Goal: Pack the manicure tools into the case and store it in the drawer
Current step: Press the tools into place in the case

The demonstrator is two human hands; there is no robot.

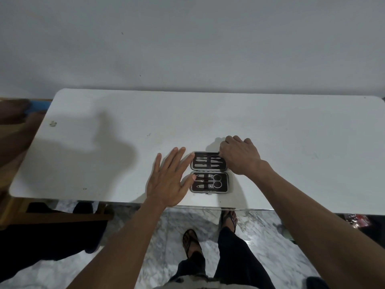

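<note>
A small manicure case [209, 172] lies open flat on the white table [104, 147], near its front edge. Its dark lining holds several metal tools under straps: slim files and pushers in the far half, scissors [216, 181] and clippers in the near half. My left hand [169, 180] rests flat beside the case's left side, fingers spread, with fingertips touching its edge. My right hand [239, 155] is curled over the far half's right end, fingers closed at the upper right corner; what the fingertips pinch is hidden.
A pale wall stands right behind the table. A wooden chair or frame [18, 209] sits at the left under the table edge. My legs and sandalled feet [208, 236] stand on marble floor below. Red items [358, 221] lie at the right.
</note>
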